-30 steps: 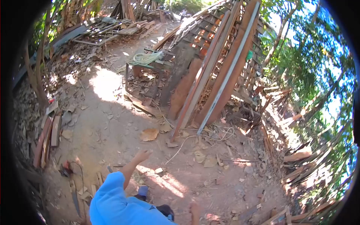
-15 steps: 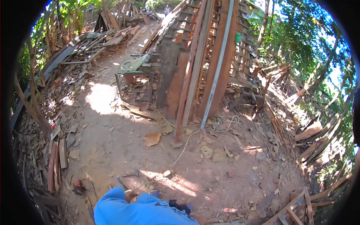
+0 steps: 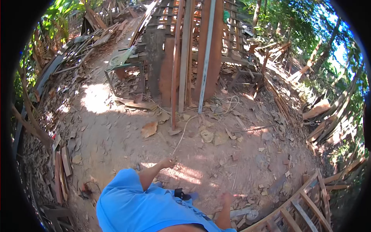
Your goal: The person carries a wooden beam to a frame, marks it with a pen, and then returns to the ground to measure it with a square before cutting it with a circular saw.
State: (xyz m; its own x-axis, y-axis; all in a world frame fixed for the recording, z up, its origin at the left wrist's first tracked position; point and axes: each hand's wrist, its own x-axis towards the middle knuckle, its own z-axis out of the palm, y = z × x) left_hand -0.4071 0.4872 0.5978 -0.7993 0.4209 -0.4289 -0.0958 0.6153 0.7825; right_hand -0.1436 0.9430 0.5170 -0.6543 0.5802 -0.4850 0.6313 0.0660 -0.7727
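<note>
My left hand (image 3: 168, 162) reaches forward over the sunlit dirt, at the near end of a thin pale cord (image 3: 183, 133). Its fingers look curled, but what lies in them is too small to make out. Low and to the right, my right hand (image 3: 226, 199) hangs over the ground, blurred, its fingers not clear. The cord runs from near my left hand to the foot of several tall planks. A blue shirt (image 3: 154, 208) covers my body, with a black item (image 3: 180, 193) at its front edge.
Tall planks (image 3: 186, 62) lean on a slatted wooden rack ahead. Coiled hose (image 3: 120, 58) rests on a small metal stand (image 3: 141, 77) at left. A wooden frame (image 3: 288, 216) lies at lower right, and short boards (image 3: 60, 174) at left. Dry leaves litter the ground.
My left hand has moved forward and right, away from my body. My right hand has come into clear view at lower right. The view has tilted downward.
</note>
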